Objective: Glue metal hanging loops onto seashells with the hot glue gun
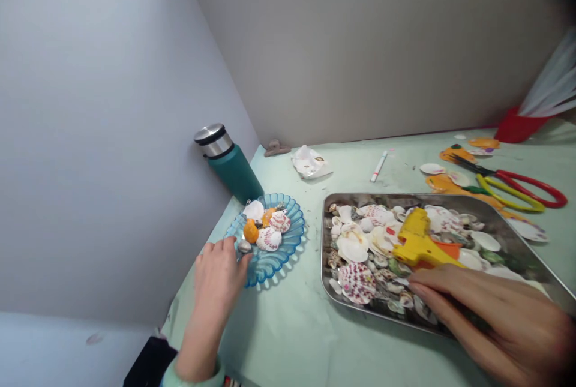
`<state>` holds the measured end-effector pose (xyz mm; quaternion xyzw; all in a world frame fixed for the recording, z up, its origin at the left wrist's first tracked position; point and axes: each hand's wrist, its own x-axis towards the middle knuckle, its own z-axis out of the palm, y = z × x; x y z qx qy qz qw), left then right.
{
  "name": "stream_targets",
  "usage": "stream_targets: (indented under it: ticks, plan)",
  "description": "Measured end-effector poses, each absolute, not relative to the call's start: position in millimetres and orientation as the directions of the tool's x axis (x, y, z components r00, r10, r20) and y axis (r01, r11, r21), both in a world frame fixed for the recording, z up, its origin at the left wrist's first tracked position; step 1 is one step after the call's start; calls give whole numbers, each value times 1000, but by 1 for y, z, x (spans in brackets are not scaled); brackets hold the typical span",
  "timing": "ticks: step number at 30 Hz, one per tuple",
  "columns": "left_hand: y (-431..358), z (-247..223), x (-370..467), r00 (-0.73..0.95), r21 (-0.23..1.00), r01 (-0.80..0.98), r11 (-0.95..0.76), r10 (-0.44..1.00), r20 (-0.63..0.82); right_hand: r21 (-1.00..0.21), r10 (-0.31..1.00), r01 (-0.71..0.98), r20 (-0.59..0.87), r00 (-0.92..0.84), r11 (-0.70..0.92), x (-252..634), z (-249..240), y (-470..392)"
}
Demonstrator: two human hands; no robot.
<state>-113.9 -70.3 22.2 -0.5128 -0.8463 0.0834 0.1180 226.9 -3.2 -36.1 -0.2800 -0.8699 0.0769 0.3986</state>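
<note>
My left hand (219, 273) reaches over the near-left rim of a blue scalloped glass plate (291, 243). Its thumb and fingers close around a small grey shell (244, 246). Beside it on the plate are an orange shell (251, 231), a striped scallop shell (269, 239) and other shells. To the right, my right hand (495, 309) is low over a metal tray (324, 255) full of shells, thumb and forefinger pinched on a small whitish shell (400, 281). Just beyond those fingers a yellow glue gun (420, 243) lies on the shells, its handle partly hidden.
A teal bottle (236, 172) stands behind the plate by the wall. Crumpled white paper (310, 162) and a white marker (378, 167) lie farther back. Red-and-yellow-handled scissors (517, 186) rest among loose orange shells. A red cup (519, 126) holds clear sticks at the far right.
</note>
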Motion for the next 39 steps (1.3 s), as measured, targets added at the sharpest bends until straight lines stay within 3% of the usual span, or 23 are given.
stream_targets:
  ticks: [6,17,23,27,39]
  plan:
    - [-60,12,-118,-462,-256,845,470,882,93,-327,534,441,669,-517,836,227,-36,-3]
    - [-33,46,-134,-455,-259,857,445,890,23,-369,544,409,670,-506,835,224,-35,-1]
    - [-18,34,-156,-498,-223,856,467,859,-115,-341,532,423,675,-511,839,225,-35,-3]
    - [-28,37,-159,-510,-200,853,482,852,-119,-350,536,416,664,-522,839,225,-35,-3]
    - [-49,25,-130,-458,-372,841,392,883,-104,-334,523,414,659,-540,847,224,-34,-3]
